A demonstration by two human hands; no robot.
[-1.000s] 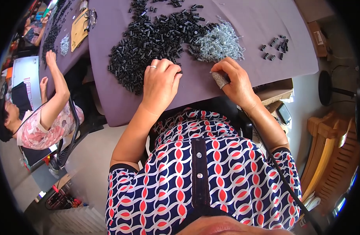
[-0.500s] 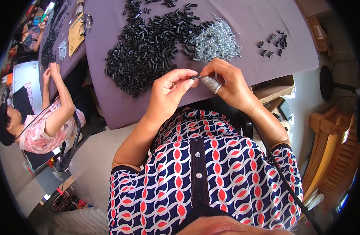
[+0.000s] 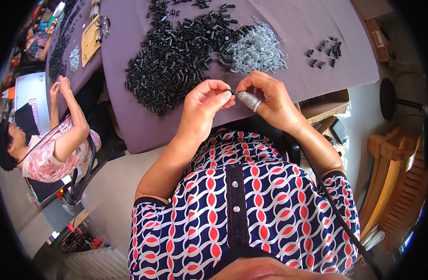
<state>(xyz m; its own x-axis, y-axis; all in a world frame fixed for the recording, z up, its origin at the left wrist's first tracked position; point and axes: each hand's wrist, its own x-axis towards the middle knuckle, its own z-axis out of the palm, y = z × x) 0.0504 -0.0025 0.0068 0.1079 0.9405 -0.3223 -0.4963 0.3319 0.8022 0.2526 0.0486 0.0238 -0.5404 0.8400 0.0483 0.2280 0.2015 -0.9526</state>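
Just beyond the table's near edge, my left hand (image 3: 204,103) pinches a small black plastic tube (image 3: 231,92) between thumb and fingertips. My right hand (image 3: 270,100) meets it fingertip to fingertip, closed in a pinch at the tube's right end. Whatever lies in that pinch is too small and covered to make out. A silvery wrap (image 3: 249,101) covers the right thumb. Beyond my hands spreads a large heap of black tubes (image 3: 172,65). Against its right side lies a pile of small shiny pieces that look like springs (image 3: 258,49).
Several black tubes (image 3: 334,49) lie apart at the right of the cloth-covered table (image 3: 312,79). An open cardboard box (image 3: 323,107) sits below the table edge. At the left, a person (image 3: 55,144) works with raised hands, near eyeglasses (image 3: 102,28) on brown card.
My fingertips have come closer together, and the small gap with a silvery bit between them has closed. The right hand has shifted slightly left. The piles look the same.
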